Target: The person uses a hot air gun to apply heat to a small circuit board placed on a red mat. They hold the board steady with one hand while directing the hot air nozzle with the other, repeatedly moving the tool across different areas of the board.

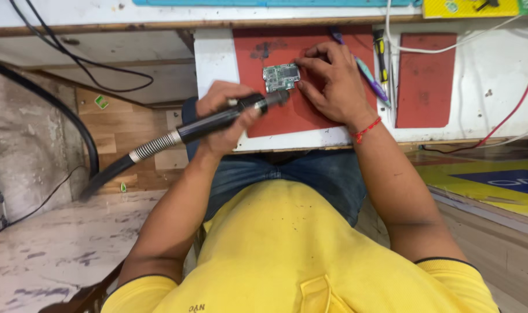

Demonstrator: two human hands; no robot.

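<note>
A small green circuit board (281, 77) lies on a red mat (301, 116) on the white bench. My left hand (224, 116) grips a black hot-air handle (217, 120) with a metal spring collar and a black hose; its nozzle points at the board's lower edge. My right hand (330, 81) rests on the mat, fingertips pressing the board's right edge. A red thread is tied around that wrist.
A second red mat (424, 78) lies to the right. Screwdrivers and a purple pen (373, 78) lie between the mats. Red and white wires (507, 116) run at the right. Black cables (72, 58) hang at the left. The bench front edge (293, 142) sits above my lap.
</note>
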